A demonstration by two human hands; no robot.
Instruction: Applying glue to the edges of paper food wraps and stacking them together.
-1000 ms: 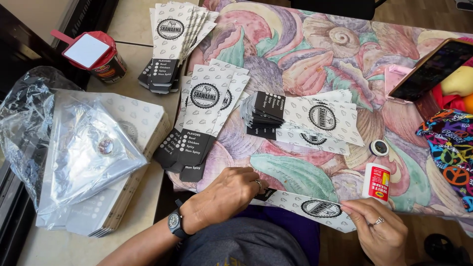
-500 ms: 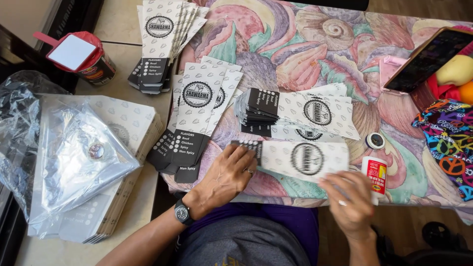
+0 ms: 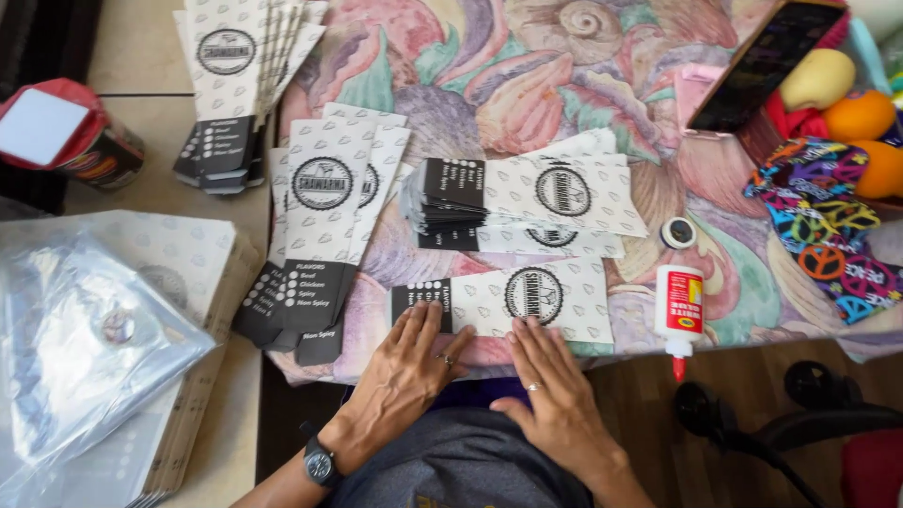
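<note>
Pressing my left hand and right hand, fingers spread flat, along the near edge of the paper sleeve lying on the patterned tablecloth. It's seeming light, thin, creasable, slippery; I'm judging edges best for gripping.

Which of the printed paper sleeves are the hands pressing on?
The single sleeve lying alone at the table's near edge. The left hand and right hand rest flat on its lower edge; the other sleeves sit in stacks farther back, untouched.
</note>
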